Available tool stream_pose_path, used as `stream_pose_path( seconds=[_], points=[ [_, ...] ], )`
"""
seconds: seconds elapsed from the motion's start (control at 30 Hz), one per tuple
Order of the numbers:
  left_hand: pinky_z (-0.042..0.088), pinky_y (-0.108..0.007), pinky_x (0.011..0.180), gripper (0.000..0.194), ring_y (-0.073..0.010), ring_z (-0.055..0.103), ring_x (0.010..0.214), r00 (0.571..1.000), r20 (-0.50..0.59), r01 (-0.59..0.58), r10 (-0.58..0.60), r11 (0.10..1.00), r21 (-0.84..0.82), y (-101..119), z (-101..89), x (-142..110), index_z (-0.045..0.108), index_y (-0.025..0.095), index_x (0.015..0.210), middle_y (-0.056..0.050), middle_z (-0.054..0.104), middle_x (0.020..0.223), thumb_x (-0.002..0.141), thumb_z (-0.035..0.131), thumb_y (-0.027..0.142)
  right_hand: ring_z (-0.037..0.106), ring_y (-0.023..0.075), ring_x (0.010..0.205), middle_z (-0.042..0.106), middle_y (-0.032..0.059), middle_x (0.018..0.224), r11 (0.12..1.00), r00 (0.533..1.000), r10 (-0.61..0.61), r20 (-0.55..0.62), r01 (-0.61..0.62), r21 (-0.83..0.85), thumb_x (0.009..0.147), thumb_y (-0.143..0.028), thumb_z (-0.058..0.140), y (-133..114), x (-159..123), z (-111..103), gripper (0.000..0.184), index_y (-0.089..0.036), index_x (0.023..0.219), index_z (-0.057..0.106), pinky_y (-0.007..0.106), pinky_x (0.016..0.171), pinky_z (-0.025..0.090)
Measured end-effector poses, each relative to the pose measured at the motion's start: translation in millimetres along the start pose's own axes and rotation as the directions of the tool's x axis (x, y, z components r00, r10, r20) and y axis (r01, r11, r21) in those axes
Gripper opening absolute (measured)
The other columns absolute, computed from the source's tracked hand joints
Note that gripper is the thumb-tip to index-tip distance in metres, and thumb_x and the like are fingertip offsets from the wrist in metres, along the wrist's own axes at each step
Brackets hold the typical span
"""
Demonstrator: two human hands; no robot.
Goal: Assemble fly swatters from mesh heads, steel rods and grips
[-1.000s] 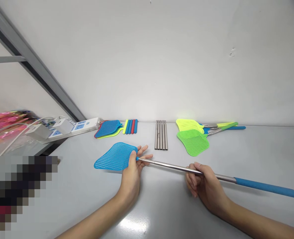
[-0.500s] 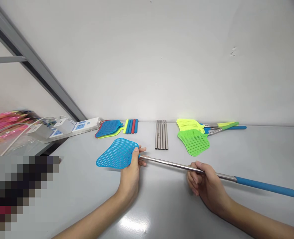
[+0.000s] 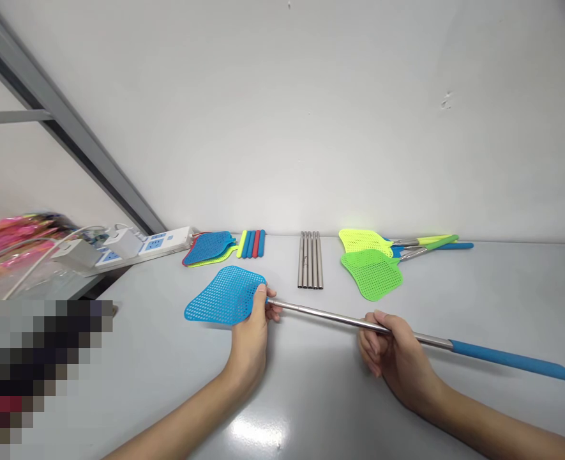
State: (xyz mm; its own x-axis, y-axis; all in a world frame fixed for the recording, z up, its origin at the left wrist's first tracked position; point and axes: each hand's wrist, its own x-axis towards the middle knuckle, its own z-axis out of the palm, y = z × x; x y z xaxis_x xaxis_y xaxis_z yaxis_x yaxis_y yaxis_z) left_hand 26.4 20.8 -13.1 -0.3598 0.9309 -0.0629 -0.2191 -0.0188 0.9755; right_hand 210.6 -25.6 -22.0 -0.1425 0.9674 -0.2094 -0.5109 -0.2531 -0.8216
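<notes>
A blue fly swatter (image 3: 228, 295) with a drawn-out metal rod and a blue foam handle is held slantwise above the table. My left hand (image 3: 256, 313) pinches it where the mesh head joins the rod, thumb on top. Around the thicker part of the rod, short of the handle, my right hand (image 3: 392, 342) is closed. Behind them, several steel tubes (image 3: 310, 262) lie side by side. To the right is a pile of swatters, with a green swatter (image 3: 372, 273) in front and a yellow swatter (image 3: 364, 241) behind it.
Loose swatter heads (image 3: 209, 248) and a row of coloured foam grips (image 3: 251, 244) lie at the back left. A white power strip (image 3: 167, 240) with plugs and cables sits at the left edge, near plastic-wrapped pink items (image 3: 18, 246). A wall (image 3: 311, 115) bounds the table behind.
The swatter's handle end has shifted very slightly to the left. Both hands keep the same hold, and the things on the table stay where they were.
</notes>
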Motion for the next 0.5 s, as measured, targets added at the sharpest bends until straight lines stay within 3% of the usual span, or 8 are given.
stream_pose_path(
  seconds=[0.5],
  points=[
    [0.043,-0.023,0.052,0.024,-0.0091,0.049,0.054,1.000,0.001,-0.007,0.007,1.000,0.020,3.2,0.1,-2.2,0.054,0.017,0.080,-0.001,0.058,0.079,0.073,0.059,0.040,0.037,0.0087,0.034,0.036,-0.0038,0.041,1.000,1.000,0.014,0.005,-0.014,-0.023,0.079,-0.037,0.041,-2.6,-1.8,0.5,0.040,-0.017,0.044,0.043,0.024,0.040,0.026]
  ],
)
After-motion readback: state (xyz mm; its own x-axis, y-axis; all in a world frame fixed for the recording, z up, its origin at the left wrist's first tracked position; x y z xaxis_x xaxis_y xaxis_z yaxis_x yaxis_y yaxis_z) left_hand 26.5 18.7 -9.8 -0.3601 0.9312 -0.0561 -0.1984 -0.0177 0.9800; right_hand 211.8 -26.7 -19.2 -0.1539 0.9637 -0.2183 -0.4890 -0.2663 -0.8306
